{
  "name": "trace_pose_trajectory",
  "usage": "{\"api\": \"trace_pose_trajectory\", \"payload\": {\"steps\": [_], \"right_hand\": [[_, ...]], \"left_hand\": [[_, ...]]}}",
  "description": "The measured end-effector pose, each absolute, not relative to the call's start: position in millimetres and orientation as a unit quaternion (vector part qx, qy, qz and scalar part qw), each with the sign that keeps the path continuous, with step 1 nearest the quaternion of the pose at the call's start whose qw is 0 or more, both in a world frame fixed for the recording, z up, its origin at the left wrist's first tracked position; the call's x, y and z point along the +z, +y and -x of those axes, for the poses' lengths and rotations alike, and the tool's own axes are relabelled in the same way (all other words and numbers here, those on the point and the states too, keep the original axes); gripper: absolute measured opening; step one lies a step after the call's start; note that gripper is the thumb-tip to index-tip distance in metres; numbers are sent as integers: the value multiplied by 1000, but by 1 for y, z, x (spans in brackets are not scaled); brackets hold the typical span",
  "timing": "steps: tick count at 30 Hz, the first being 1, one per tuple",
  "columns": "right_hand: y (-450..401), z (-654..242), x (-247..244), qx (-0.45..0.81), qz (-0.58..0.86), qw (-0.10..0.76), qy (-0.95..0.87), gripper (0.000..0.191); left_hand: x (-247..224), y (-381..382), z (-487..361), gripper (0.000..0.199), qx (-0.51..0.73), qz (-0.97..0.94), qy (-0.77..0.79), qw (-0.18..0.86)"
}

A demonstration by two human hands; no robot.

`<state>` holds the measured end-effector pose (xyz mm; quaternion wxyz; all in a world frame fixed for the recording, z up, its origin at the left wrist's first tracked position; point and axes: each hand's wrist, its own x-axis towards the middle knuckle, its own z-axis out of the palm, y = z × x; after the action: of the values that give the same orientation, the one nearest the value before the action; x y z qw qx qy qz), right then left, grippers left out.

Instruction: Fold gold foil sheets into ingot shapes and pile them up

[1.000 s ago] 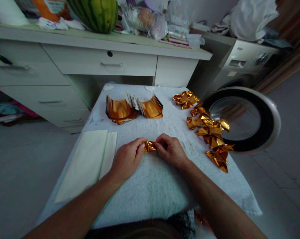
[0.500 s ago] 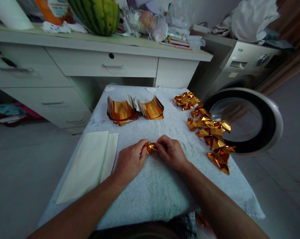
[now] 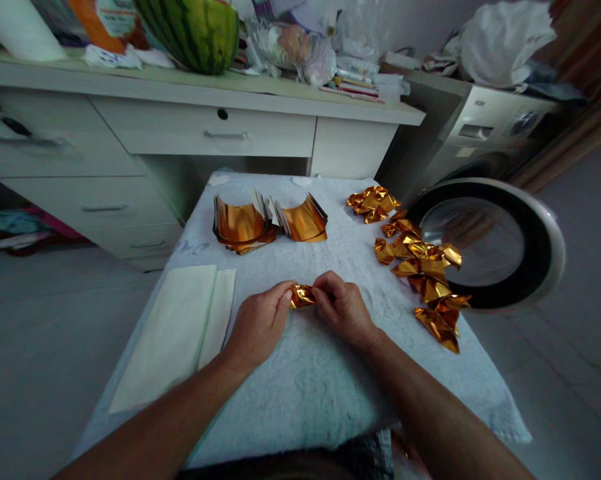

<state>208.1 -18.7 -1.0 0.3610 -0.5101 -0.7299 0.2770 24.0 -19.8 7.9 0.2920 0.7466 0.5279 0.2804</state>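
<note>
A small piece of folded gold foil paper [image 3: 302, 297] is held between my two hands over the middle of the cloth-covered table. My left hand [image 3: 263, 320] pinches its left end between thumb and fingers. At the other end, my right hand [image 3: 343, 308] grips it with closed fingertips. Beyond my hands stand two curved stacks of gold foil sheets, the left stack [image 3: 239, 223] and the right stack [image 3: 304, 220]. On the right lie several folded gold foil pieces [image 3: 428, 267] in a loose row. My fingers partly cover the held piece's ends.
Folded pale sheets [image 3: 168, 333] lie at the table's left. The light cloth [image 3: 325, 393] covers the tabletop. An open washing machine door [image 3: 550, 247] reaches the right edge. Behind is a white drawer desk [image 3: 260, 137] bearing a watermelon [image 3: 190, 33] and plastic bags.
Both hands stay on the foil piece with only a slight shift of the fingers; a little more of its gold surface shows between them. The view has moved slightly.
</note>
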Motion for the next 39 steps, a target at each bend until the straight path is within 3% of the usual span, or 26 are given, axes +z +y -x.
{"api": "trace_pose_trajectory", "payload": {"steps": [10,17,25,39], "right_hand": [[-21,-206,-3,187,501,366,-762,8],[-23,-204,-4,139,496,386,-765,7],[-22,-202,-3,190,502,386,-750,4],[-25,-205,0,194,486,391,-757,9]], "left_hand": [[2,-21,-27,40,241,-767,552,222],[5,-20,-26,37,278,-757,529,264],[5,-18,-24,37,333,-716,512,339],[4,-19,-27,36,300,-754,521,266]]}}
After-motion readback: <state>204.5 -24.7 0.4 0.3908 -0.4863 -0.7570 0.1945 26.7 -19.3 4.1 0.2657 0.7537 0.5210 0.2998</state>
